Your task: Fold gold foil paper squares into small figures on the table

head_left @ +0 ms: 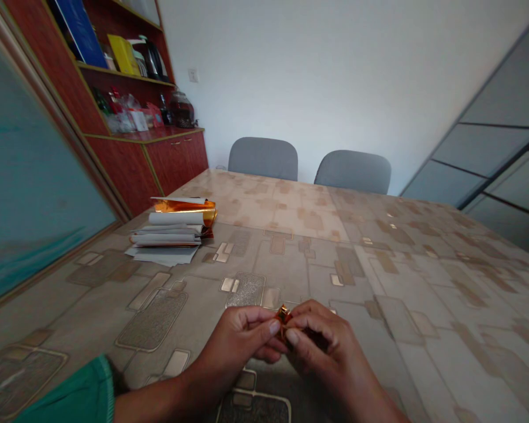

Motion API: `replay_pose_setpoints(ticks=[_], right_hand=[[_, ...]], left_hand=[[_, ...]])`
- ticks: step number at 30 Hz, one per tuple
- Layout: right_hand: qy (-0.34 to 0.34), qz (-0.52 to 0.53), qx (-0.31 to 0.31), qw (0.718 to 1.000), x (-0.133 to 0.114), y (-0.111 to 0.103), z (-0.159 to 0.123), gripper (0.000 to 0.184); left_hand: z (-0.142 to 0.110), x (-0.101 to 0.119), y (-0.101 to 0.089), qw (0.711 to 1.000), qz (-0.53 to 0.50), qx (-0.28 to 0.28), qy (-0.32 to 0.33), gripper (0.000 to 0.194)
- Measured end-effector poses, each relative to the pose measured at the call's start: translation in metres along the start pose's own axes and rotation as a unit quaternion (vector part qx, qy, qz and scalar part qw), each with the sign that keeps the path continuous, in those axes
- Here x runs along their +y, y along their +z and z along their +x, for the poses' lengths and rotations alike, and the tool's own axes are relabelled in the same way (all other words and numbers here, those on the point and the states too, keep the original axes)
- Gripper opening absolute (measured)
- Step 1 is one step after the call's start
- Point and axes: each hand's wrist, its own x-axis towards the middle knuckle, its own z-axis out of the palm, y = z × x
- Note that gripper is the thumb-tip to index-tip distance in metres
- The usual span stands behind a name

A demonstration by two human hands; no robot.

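Holding a small folded piece of copper-coloured foil (pixel 283 317) at lower centre of the frame, the left hand (pixel 235 346) and right hand (pixel 324 346) both grip it closed between fingertips. It appears light and soft — easily creased, so best held by its folded edges.

Green short sleeve (pixel 68 390) — stitched hem

- The one camera sits on the person's head, facing forward and down along the table (pixel 405 282) toward the far wall (pixel 317 70).
- It is close above the left hand (pixel 234 343) and right hand (pixel 330 352), both low in frame.
- Its wide view also takes in a wooden cabinet (pixel 132 147) at left and gray chairs (pixel 263 158) beyond the table.
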Motion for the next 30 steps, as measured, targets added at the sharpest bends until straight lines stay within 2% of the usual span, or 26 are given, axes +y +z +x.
replay_pose_setpoints(ticks=[3, 5, 7, 15, 21, 25, 30], right_hand=[[0.07, 0.047, -0.008, 0.996, -0.002, 0.0, 0.001, 0.013], [0.117, 0.063, 0.004, 0.991, -0.004, 0.002, 0.001, 0.015], [0.134, 0.064, 0.01, 0.989, -0.006, 0.005, 0.002, 0.02], [0.139, 0.059, 0.021, 0.988, -0.007, 0.012, 0.003, 0.028], [0.132, 0.162, -0.025, 0.978, -0.013, 0.001, 0.004, 0.033], [0.134, 0.1, -0.013, 0.986, -0.015, -0.007, 0.005, 0.034], [0.12, 0.003, 0.006, 0.993, -0.011, -0.007, 0.002, 0.023]], left_hand=[[0.0, 0.002, 0.001, 1.0, -0.002, 0.019, -0.004, 0.052], [0.001, 0.002, 0.002, 1.0, 0.008, 0.022, 0.001, 0.052], [0.0, 0.002, 0.003, 1.0, 0.024, 0.015, 0.012, 0.052], [-0.005, -0.005, 0.004, 0.993, 0.096, -0.021, 0.066, 0.037], [-0.006, 0.003, 0.006, 0.994, 0.084, -0.015, 0.069, 0.034], [-0.004, 0.007, 0.006, 0.996, 0.067, -0.005, 0.065, 0.036], [-0.001, 0.004, 0.003, 0.996, 0.051, 0.017, 0.065, 0.041]])
